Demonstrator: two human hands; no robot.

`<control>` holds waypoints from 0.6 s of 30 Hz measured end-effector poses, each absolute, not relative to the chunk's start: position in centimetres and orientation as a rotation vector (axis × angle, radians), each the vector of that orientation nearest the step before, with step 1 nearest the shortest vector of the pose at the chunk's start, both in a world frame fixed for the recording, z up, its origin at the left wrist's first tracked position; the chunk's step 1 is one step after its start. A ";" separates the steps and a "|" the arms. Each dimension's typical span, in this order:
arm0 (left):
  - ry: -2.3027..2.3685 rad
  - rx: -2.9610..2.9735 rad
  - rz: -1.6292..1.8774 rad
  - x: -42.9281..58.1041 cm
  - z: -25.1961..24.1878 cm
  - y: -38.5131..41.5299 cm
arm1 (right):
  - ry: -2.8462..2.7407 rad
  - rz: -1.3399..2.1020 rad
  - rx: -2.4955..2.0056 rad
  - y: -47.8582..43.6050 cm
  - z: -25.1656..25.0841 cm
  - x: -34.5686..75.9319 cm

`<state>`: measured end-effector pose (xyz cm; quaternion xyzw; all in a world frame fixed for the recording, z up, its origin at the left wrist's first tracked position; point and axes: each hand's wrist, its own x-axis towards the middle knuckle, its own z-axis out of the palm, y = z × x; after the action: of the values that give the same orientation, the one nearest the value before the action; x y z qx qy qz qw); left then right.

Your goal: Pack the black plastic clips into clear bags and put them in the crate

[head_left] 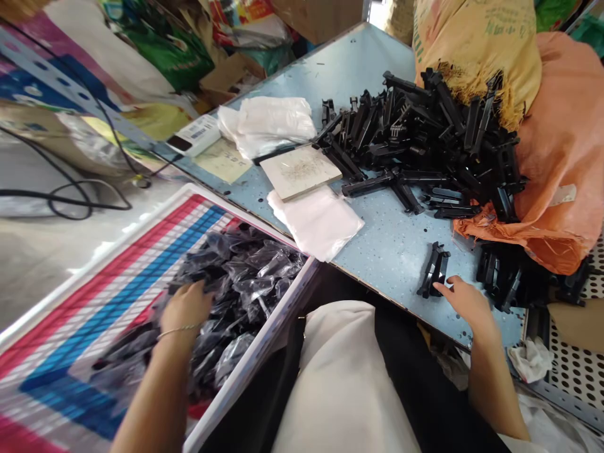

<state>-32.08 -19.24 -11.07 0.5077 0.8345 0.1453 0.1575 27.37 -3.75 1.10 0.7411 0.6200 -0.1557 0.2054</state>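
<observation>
The left hand (185,311) sits palm down in a heap of clear plastic bags of black plastic parts (245,283), its fingers curled and sunk among them. The view is poor here: the fingertips are buried, so I can't tell whether they're pinching a bag or only pressing on the heap. A thin bracelet (177,330) circles that wrist. The right hand (467,306) lies open and relaxed on the table, its index finger stretched out and seemingly touching the lower end of a single black plastic part (433,270). It doesn't appear to be holding the part.

That lone part lies near the table's front edge, so a careless nudge could knock it to the floor. The bags look slick and thin, so a loose hold could let one slip back into the heap, and hard corners could tear the plastic.

The bags fill a white crate (255,352) lined with red, blue and white striped woven cloth (123,314). The speckled blue table (391,251) beyond it carries a large pile of loose black parts (419,138), heaped against an orange sack (557,157) and a yellow sack (476,50). A smaller cluster of black parts (507,277) lies to the right. A pale board (299,171) rests on folded white plastic sheets (314,223).
</observation>
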 end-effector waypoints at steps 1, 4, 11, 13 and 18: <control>2.472 1.431 0.531 -29.4 -10.3 -17.0 | 1.723 -0.445 2.048 -4.0 0.7 27.1; 2.272 1.659 0.712 -20.3 -8.3 -10.0 | 1.727 -0.446 2.046 -4.0 0.1 26.2; 1.811 1.828 0.771 -11.2 -7.8 -0.6 | 2.014 -1.359 2.205 -3.8 -1.4 24.6; 1.768 1.708 0.772 -12.5 -7.7 0.4 | 1.959 -1.827 2.191 -3.8 -1.8 23.2; 1.544 1.141 0.855 -15.6 -7.1 1.6 | 1.531 -2.670 1.876 -3.3 -2.1 17.7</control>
<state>-15.60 1.58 -7.07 0.4713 0.6375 0.3530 0.4969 17.69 -3.27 -2.13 0.5066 0.4135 -0.7210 -0.2293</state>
